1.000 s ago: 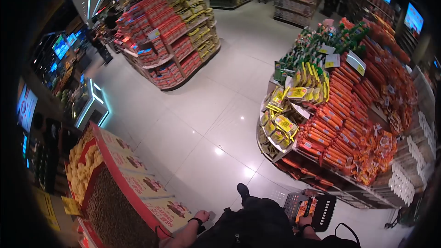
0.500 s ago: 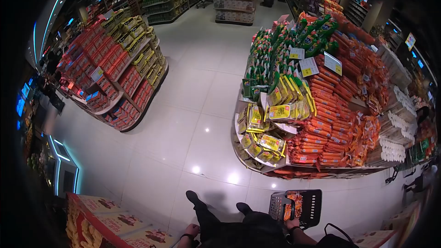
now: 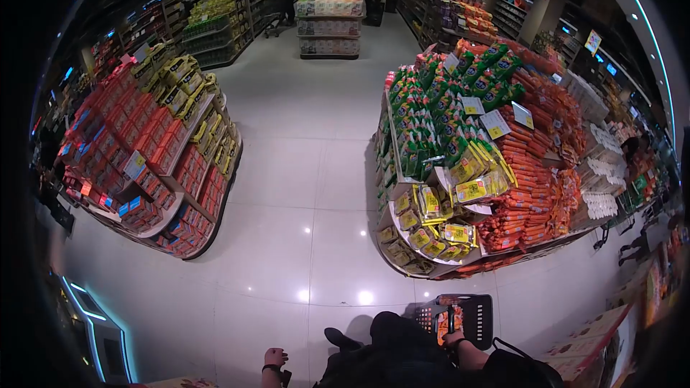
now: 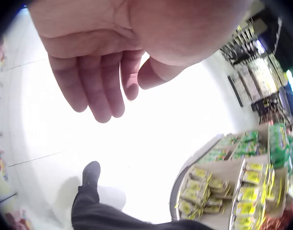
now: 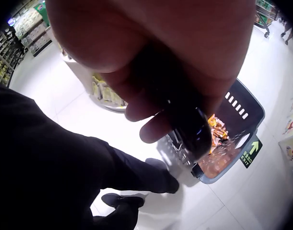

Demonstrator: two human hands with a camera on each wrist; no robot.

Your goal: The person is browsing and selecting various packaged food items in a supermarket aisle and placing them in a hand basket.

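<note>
My right hand [image 3: 453,338] grips the black handle [image 5: 192,132] of a dark shopping basket [image 3: 480,316], fingers curled round it in the right wrist view. Orange-wrapped packets [image 5: 217,132] lie inside the basket, seen past the handle. Away from any shelf, my left hand [image 3: 274,358] hangs at my side over the pale floor. Its fingers [image 4: 96,91] are loosely bent with nothing between them, and a dark band circles that wrist.
Ahead to the right stands a rounded display with orange sausage packs [image 3: 528,194], yellow packs [image 3: 431,205] and green packs [image 3: 445,118]. A display of red boxes [image 3: 147,136] stands left. Tiled floor [image 3: 287,172] runs between them. A lit-edged counter [image 3: 97,323] is lower left.
The view has turned right and moved along the floor. The bin of nuts at the lower left has nearly left view. My right hand keeps its hold on the basket handle.
</note>
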